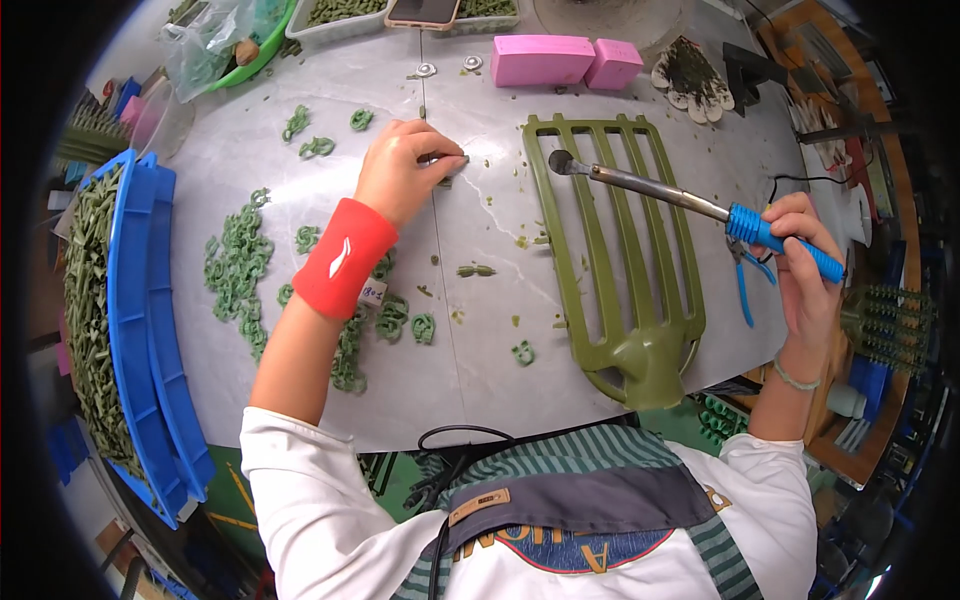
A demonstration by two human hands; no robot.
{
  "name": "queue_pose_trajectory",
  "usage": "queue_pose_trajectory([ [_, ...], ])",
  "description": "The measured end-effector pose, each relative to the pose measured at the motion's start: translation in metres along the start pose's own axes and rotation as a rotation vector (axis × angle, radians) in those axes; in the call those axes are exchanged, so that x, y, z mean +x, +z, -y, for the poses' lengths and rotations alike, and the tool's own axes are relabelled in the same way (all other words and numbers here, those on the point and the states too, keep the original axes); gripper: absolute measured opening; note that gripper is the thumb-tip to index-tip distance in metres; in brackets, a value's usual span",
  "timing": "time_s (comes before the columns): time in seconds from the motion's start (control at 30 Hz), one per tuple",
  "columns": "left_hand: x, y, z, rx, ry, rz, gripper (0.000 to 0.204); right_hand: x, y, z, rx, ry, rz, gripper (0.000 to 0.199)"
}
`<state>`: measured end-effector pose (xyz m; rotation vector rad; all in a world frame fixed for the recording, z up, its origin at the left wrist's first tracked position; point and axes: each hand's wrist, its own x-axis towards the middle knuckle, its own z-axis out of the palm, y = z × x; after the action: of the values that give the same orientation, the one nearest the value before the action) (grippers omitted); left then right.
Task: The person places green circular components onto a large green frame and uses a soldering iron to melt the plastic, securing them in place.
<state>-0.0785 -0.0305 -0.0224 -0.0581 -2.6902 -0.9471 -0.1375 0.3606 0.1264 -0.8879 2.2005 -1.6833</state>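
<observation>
My left hand [405, 165], with a red wristband, is over the middle of the table, thumb and fingers pinched on a small dark green piece [460, 160]. In my right hand [806, 255] is a soldering iron [660, 190] by its blue ribbed handle. Its metal shaft points left, and the dark, flat spoon-like tip is above an olive-green slatted frame [600, 250]. That frame lies flat, its narrow neck towards me. Between my left hand and the frame, short green pieces [476, 270] and crumbs are scattered on the tabletop.
Light green curled pieces [240, 245] lie heaped left of my forearm. A blue crate [130, 290] of green sticks stands at the left edge. Pink blocks [542, 61], a stained glove [692, 80] and a phone [423, 12] are at the back. Blue-handled pliers [745, 290] lie right of the frame.
</observation>
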Motion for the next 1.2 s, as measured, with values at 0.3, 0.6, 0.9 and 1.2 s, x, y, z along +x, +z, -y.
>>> queue_pose_trajectory([
  [0.3, 0.012, 0.014, -0.008, -0.167, 0.047, -0.006, 0.009, 0.025, 0.011, -0.006, -0.073, -0.069, 0.080, 0.017],
  [0.6, 0.034, 0.040, -0.013, -0.171, 0.130, -0.007, 0.011, 0.046, 0.026, -0.013, -0.149, -0.105, 0.166, 0.015],
  [0.9, 0.039, 0.049, -0.014, -0.116, 0.190, -0.053, 0.010, 0.038, 0.013, -0.012, -0.120, -0.104, 0.121, 0.015],
  [1.2, 0.042, 0.007, 0.023, 0.213, -0.191, -0.271, 0.013, 0.018, -0.001, -0.010, -0.087, -0.064, 0.016, 0.017],
])
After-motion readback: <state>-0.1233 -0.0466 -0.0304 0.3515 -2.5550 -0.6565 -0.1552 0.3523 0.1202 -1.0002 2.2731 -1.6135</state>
